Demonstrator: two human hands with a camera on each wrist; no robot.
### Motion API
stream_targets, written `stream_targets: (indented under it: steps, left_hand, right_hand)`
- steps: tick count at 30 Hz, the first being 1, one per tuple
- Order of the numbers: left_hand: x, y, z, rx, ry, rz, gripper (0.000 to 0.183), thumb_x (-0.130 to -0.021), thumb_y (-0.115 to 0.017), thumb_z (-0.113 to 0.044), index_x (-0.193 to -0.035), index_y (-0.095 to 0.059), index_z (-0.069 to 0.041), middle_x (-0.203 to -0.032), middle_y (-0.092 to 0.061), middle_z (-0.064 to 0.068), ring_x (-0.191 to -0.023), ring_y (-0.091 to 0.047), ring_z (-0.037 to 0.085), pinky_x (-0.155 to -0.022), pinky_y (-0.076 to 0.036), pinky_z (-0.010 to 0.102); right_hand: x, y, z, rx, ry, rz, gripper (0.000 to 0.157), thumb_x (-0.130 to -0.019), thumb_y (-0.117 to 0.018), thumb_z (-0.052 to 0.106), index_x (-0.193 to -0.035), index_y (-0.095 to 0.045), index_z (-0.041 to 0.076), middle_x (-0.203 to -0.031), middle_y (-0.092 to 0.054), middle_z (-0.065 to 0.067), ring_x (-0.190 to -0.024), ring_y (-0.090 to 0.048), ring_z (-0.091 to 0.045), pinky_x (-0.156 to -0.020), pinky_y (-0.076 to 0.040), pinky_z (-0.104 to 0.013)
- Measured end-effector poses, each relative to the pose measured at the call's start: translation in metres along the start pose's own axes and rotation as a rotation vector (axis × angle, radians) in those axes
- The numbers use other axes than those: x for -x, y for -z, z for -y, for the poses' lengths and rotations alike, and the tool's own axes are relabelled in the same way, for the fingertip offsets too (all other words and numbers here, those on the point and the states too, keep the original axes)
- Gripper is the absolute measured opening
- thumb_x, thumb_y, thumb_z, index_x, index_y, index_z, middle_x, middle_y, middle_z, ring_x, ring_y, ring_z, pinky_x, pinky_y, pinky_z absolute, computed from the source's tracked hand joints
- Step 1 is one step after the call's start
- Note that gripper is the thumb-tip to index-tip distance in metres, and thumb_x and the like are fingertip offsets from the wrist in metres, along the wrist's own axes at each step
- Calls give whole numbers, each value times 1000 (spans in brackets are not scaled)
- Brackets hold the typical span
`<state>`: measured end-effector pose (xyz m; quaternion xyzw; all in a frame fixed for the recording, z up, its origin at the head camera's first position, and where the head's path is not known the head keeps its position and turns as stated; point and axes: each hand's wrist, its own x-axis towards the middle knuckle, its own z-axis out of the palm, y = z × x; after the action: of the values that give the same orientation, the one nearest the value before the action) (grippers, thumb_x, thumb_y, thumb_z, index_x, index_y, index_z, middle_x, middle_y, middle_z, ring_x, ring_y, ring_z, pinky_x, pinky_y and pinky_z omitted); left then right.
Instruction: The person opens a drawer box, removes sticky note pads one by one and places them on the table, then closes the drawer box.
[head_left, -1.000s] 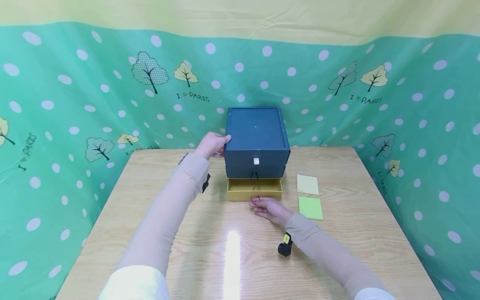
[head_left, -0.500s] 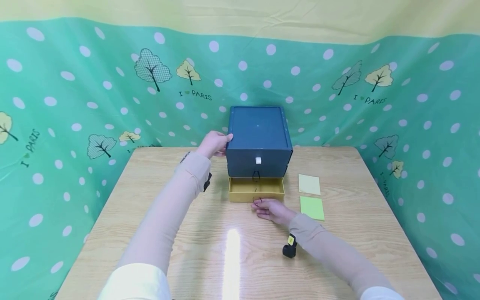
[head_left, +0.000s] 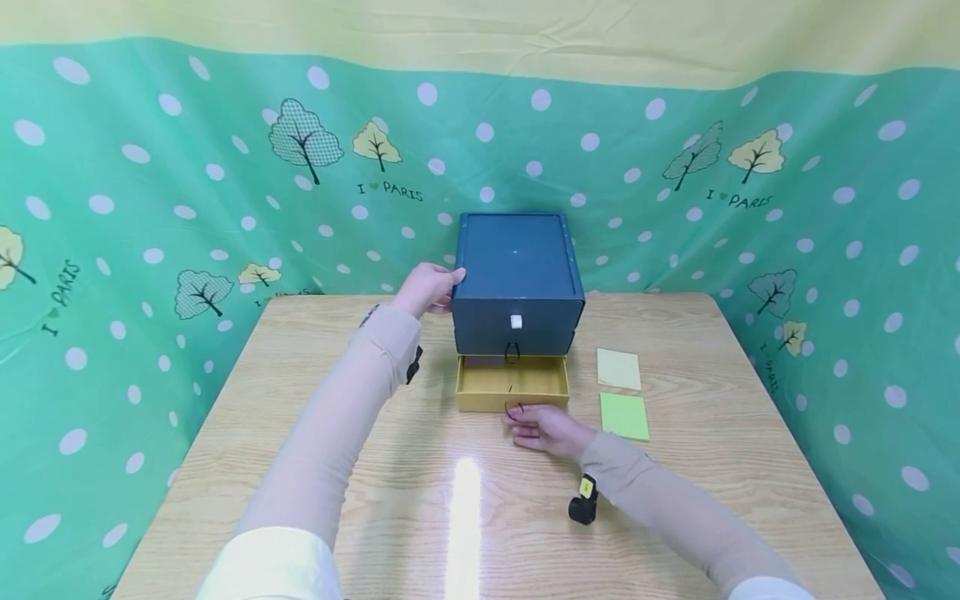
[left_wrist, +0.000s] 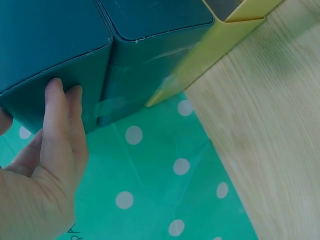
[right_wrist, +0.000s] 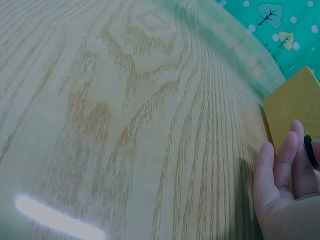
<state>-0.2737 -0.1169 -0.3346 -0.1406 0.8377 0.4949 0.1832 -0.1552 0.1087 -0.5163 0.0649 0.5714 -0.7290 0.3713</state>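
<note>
A dark blue drawer box (head_left: 517,254) stands near the table's back edge, its lower yellow drawer (head_left: 480,402) pulled partly out. My left hand (head_left: 426,289) rests on the box's left side. In the left wrist view its fingers (left_wrist: 56,115) lie nearly straight against the blue side wall. With my right hand (head_left: 551,429) I pinch the black cord loop (right_wrist: 311,152) on the front of the yellow drawer; the other fingers are loosely extended. At the back left inside the drawer a greyish-purple thing (head_left: 483,360) shows in part.
Right of the drawer lie a pale yellow sticky-note pad (head_left: 618,369) and a lime green one (head_left: 624,417) on the wooden table (head_left: 360,500). The upper drawers carry a white knob (head_left: 516,322) and a black loop (head_left: 512,352). A green dotted curtain (head_left: 337,242) surrounds the table.
The yellow drawer has come a little further out toward me, along with my right hand. The greyish-purple thing inside has come into sight. My left hand stays on the box.
</note>
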Motion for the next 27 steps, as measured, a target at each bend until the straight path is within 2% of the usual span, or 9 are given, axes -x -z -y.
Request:
stream_targets:
  steps: [8,14,20,24,27]
  left_hand:
    - [-1,0,1,-6,5,8,58,-96,-52,-41,-141,-43,-6,-120,-58,13,-104,-60,23,-83,-57,31]
    - [-3,1,1,-14,3,8,57,-96,-52,-42,-140,-44,-7,-119,-59,13,-100,-61,23,-81,-57,30]
    - [-3,2,1,8,3,19,59,-96,-52,-42,-142,-42,-7,-121,-58,15,-104,-61,24,-88,-55,34]
    - [-3,2,2,12,-2,19,58,-96,-52,-42,-141,-42,-7,-122,-58,15,-105,-61,25,-89,-55,34]
    - [-3,2,2,17,-4,20,58,-96,-52,-42,-141,-43,-6,-121,-58,15,-104,-61,25,-90,-54,35]
  right_hand:
    - [5,0,-4,0,-8,-3,30,-98,-47,7,-125,-50,-6,-110,-68,-8,-87,-63,-12,-98,-49,-36]
    - [10,1,-7,20,-29,36,29,-98,-48,7,-123,-51,-6,-104,-70,-3,-84,-62,-10,-98,-49,-36]
    - [15,-1,-9,28,-36,64,26,-98,-46,8,-120,-53,-4,-100,-70,0,-85,-62,-10,-101,-47,-37]
    - [17,-2,-8,22,-41,62,20,-98,-46,7,-113,-57,1,-100,-70,0,-86,-62,-10,-104,-44,-40]
    - [18,-3,-8,17,-48,52,22,-97,-47,7,-115,-57,-1,-102,-70,-2,-86,-62,-11,-104,-44,-41]
